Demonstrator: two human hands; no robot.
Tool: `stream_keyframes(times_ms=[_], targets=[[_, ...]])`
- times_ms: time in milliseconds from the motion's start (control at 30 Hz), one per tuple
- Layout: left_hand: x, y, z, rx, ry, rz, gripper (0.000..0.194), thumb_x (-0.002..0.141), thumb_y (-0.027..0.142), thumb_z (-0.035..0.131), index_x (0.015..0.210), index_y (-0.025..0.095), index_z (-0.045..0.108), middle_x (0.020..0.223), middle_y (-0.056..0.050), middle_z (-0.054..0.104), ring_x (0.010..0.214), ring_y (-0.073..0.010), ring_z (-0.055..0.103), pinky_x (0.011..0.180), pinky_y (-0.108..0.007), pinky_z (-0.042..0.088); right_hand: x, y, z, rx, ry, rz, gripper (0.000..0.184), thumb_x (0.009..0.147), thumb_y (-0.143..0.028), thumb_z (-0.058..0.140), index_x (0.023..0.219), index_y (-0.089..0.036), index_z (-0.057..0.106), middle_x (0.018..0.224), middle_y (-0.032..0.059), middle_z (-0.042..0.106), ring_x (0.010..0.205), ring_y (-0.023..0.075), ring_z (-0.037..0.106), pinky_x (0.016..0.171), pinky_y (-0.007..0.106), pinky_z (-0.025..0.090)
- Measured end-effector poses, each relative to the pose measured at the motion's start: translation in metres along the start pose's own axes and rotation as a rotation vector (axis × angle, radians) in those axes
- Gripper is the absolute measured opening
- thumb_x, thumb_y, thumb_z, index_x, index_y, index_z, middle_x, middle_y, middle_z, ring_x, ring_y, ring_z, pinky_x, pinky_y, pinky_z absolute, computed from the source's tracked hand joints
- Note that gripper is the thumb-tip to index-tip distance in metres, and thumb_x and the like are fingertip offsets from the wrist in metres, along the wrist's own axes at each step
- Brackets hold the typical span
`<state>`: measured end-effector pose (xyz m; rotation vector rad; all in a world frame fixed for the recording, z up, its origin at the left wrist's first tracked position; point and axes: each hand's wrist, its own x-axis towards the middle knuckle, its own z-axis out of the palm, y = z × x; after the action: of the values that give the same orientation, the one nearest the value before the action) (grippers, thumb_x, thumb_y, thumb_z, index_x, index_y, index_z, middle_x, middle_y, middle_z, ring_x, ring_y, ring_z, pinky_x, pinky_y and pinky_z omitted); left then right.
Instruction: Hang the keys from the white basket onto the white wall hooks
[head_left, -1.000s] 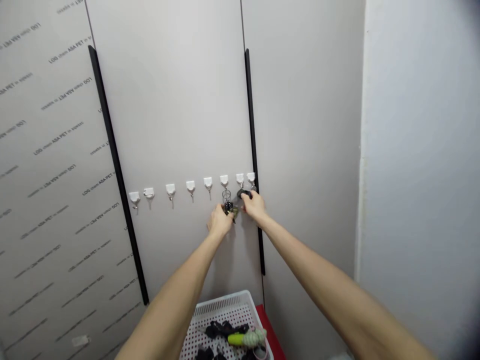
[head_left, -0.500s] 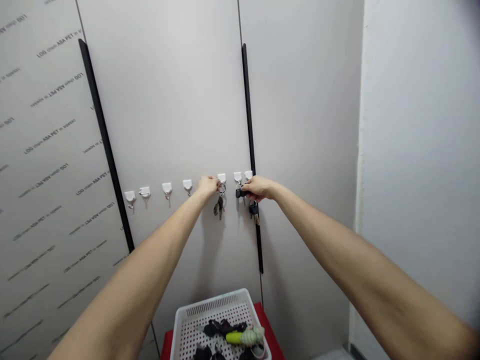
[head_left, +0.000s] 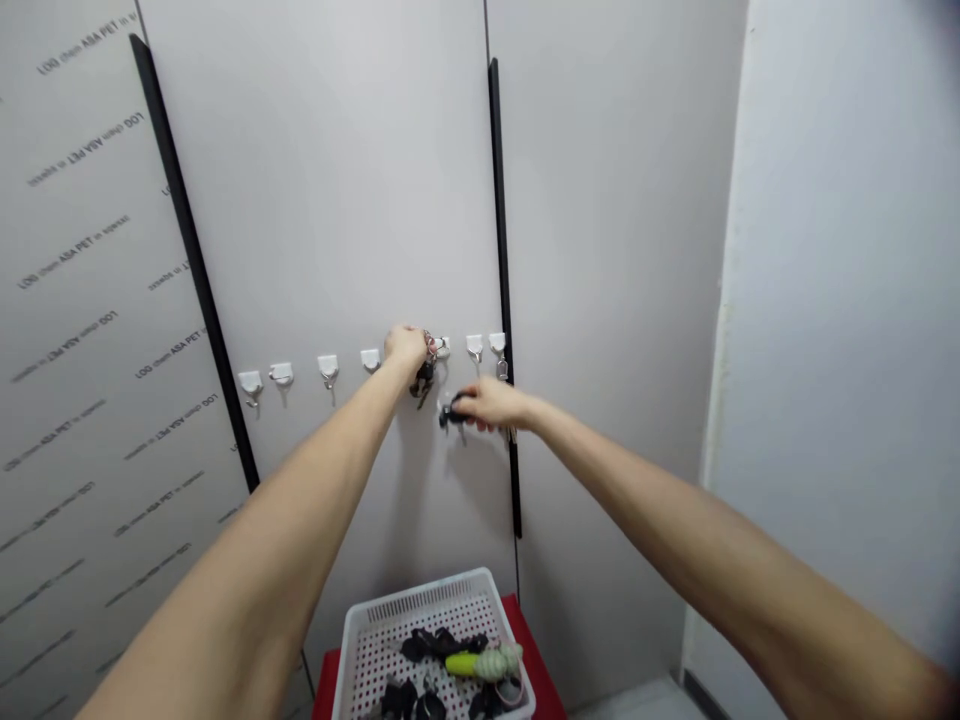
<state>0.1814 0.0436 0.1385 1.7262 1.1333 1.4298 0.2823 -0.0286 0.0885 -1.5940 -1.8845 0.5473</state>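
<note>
By the hooks (head_left: 328,369), my left grip (head_left: 406,347) pinches keys (head_left: 424,374), right grip (head_left: 491,402) another bunch (head_left: 456,409); one set (head_left: 502,370) already hangs, others (head_left: 431,645) sit in basket (head_left: 420,590).

Red surface (head_left: 540,665), left and right edges showing beyond white perforated basket (head_left: 420,602) on it. In basket: black key bunches (head_left: 427,644) across base, yellow-and-pale-green charm (head_left: 493,664) toward right edge.
</note>
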Motion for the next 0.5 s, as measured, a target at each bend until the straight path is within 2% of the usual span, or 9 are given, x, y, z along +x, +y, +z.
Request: stream_keyframes(times_ms=[100, 167, 233, 333, 400, 433, 500], targets=[[-0.001, -0.002, -0.002, 0.145, -0.077, 0.037, 0.009, 0.058, 0.01, 0.04, 0.05, 0.015, 0.043, 0.045, 0.001, 0.049, 0.041, -0.0077, 0.047, 0.045, -0.018, 0.035, -0.018, 0.031, 0.049, -0.032, -0.218, 0.038, 0.015, 0.063, -0.021, 0.041, 0.068, -0.014, 0.053, 0.049, -0.0031, 0.048, 0.035, 0.0025, 0.04, 0.033, 0.012, 0.03], [0.001, 0.0, 0.0, 0.231, -0.021, 0.066, 0.009, 0.058, 0.011, 0.041, 0.05, 0.015, 0.044, 0.046, 0.0, 0.05, 0.046, -0.0094, 0.049, 0.048, -0.02, 0.036, -0.029, 0.053, 0.091, -0.034, -0.313, 0.059, 0.018, 0.063, -0.021, 0.039, 0.069, -0.015, 0.055, 0.05, -0.0028, 0.049, 0.036, 0.0028, 0.04, 0.033, 0.012, 0.03], [0.005, 0.005, 0.004, 0.272, 0.044, 0.097, 0.008, 0.057, 0.011, 0.042, 0.051, 0.015, 0.046, 0.05, -0.002, 0.053, 0.053, -0.0107, 0.051, 0.052, -0.021, 0.037, -0.039, 0.072, 0.134, -0.056, -0.357, 0.089, 0.021, 0.062, -0.021, 0.038, 0.071, -0.016, 0.057, 0.05, -0.0024, 0.05, 0.037, 0.0039, 0.041, 0.034, 0.013, 0.029], [0.009, 0.015, 0.014, 0.27, -0.003, 0.13, 0.006, 0.057, 0.011, 0.043, 0.055, 0.014, 0.048, 0.056, -0.003, 0.055, 0.056, -0.0104, 0.052, 0.054, -0.021, 0.037, -0.051, 0.091, 0.187, -0.132, -0.287, 0.103, 0.021, 0.058, -0.023, 0.043, 0.072, -0.021, 0.059, 0.054, -0.0023, 0.054, 0.045, 0.0068, 0.045, 0.038, 0.015, 0.029], [0.008, 0.021, 0.019, 0.255, -0.049, 0.144, 0.006, 0.057, 0.011, 0.042, 0.057, 0.013, 0.048, 0.058, -0.003, 0.056, 0.053, -0.0093, 0.051, 0.053, -0.021, 0.037, -0.054, 0.097, 0.202, -0.12, -0.257, 0.098, 0.021, 0.056, -0.026, 0.047, 0.072, -0.022, 0.059, 0.056, -0.0024, 0.056, 0.05, 0.0085, 0.047, 0.04, 0.016, 0.03], [0.007, 0.023, 0.02, 0.24, -0.059, 0.151, 0.006, 0.057, 0.011, 0.042, 0.057, 0.013, 0.048, 0.059, -0.003, 0.055, 0.051, -0.0085, 0.05, 0.051, -0.02, 0.037, -0.054, 0.098, 0.2, -0.091, -0.248, 0.084, 0.02, 0.056, -0.027, 0.047, 0.071, -0.021, 0.06, 0.056, -0.0021, 0.056, 0.051, 0.009, 0.048, 0.042, 0.016, 0.031], [0.0, 0.025, 0.015, 0.166, -0.067, 0.174, 0.006, 0.058, 0.012, 0.04, 0.057, 0.013, 0.046, 0.06, -0.002, 0.055, 0.047, -0.0067, 0.047, 0.048, -0.019, 0.035, -0.049, 0.096, 0.178, -0.022, -0.14, 0.066, 0.021, 0.06, -0.027, 0.043, 0.066, -0.016, 0.06, 0.055, -0.0002, 0.056, 0.051, 0.0094, 0.047, 0.044, 0.017, 0.032]])
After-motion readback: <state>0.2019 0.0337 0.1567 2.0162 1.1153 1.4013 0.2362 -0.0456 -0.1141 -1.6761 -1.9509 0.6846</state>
